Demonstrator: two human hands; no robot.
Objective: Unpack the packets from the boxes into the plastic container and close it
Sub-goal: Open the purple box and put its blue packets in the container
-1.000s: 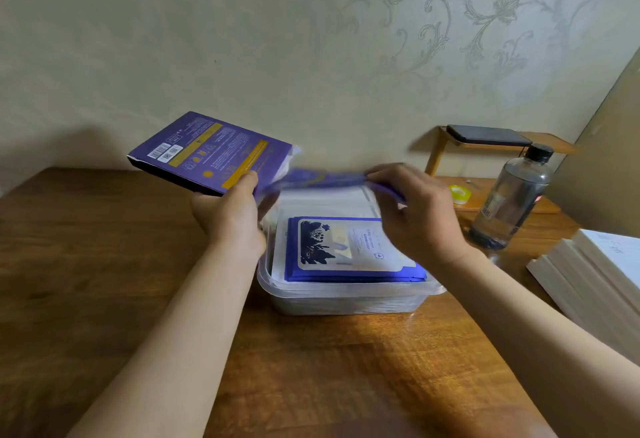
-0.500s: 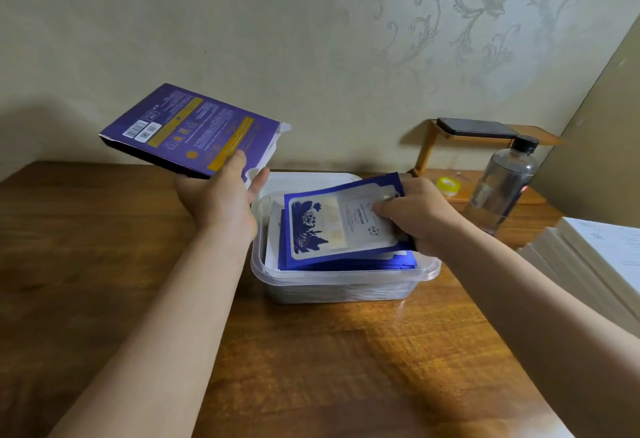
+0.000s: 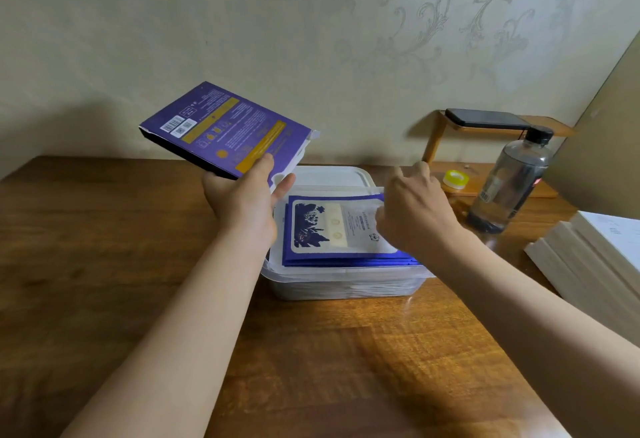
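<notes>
1. Left hand [image 3: 242,202] grips a purple box [image 3: 225,129], raised, flap open.
2. Between the hands, packets [image 3: 332,226] lie stacked in the plastic container [image 3: 346,290].
3. Right hand [image 3: 415,219], fingers loose and holding nothing, hovers over the stack.
4. Likely remaining: closing; the lid [image 3: 332,174] lies beyond the hands.

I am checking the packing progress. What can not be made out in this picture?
Head view only.
Purple box: inside hidden by its own walls.
Lower packets: count hidden by the top packet.
Right hand: motion blur, contact with the packet unclear.
White stack: cut off by right edge.
</notes>
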